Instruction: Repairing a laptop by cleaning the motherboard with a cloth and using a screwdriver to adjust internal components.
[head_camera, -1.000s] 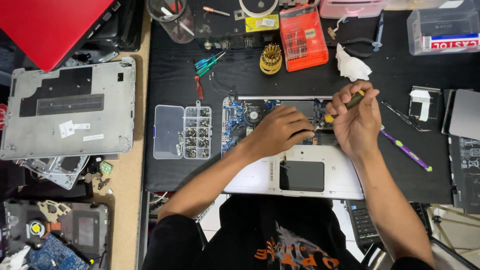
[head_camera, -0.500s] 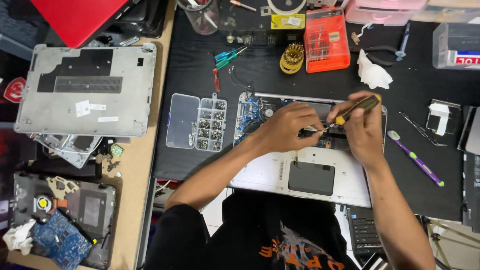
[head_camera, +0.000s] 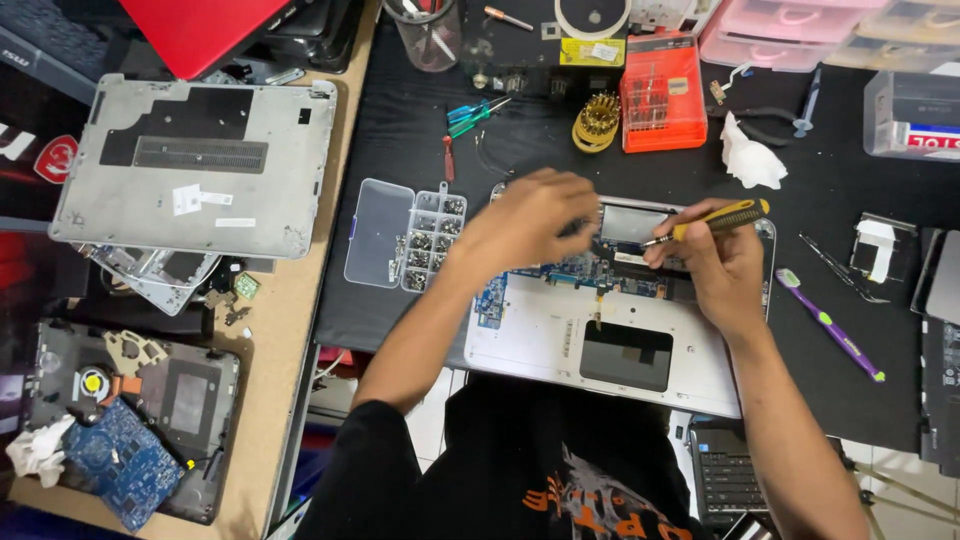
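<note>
Up and left of your left hand (head_camera: 530, 225), white stickers (head_camera: 198, 199) mark the grey laptop cover (head_camera: 195, 170). Above your hands sits an orange case (head_camera: 663, 95); right of your right hand (head_camera: 715, 262), a clear box (head_camera: 912, 115) carries what looks like a red-and-blue label.

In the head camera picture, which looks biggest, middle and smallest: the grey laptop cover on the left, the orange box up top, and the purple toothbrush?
Largest to smallest, as they look:
1. Grey laptop cover, by far the biggest.
2. Orange box.
3. Purple toothbrush: about as long as the box is tall, but far thinner.
All lie flat on the worktop, so nearness hardly matters.
</note>
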